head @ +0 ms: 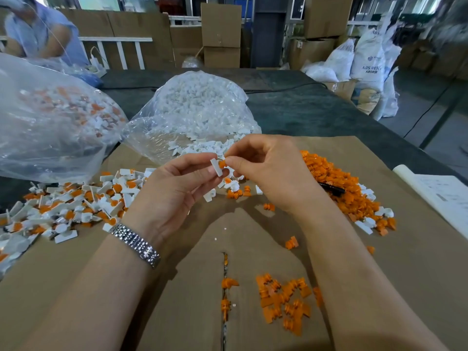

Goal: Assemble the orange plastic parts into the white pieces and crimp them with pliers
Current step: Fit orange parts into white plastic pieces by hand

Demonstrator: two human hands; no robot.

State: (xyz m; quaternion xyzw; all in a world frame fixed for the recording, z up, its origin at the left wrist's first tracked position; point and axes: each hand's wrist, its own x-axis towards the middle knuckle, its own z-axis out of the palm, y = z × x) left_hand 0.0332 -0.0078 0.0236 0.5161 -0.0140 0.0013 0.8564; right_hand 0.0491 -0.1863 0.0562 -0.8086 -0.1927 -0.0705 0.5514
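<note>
1. The flat brown cardboard sheet (253, 224) lies under my hands, with the big heap of small orange plastic parts (339, 183) on my right side.
2. My left hand (174, 188) pinches one small white plastic piece (217, 167) — it stands tilted, long side up and down.
3. My right hand (268, 168) pinches one tiny orange plastic part (222, 164) — it touches the white piece's right side, so I think I push leftward.

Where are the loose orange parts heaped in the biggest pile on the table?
In the head view, the biggest orange pile lies on the cardboard sheet, beyond the right hand, with a dark tool resting on it.
</note>
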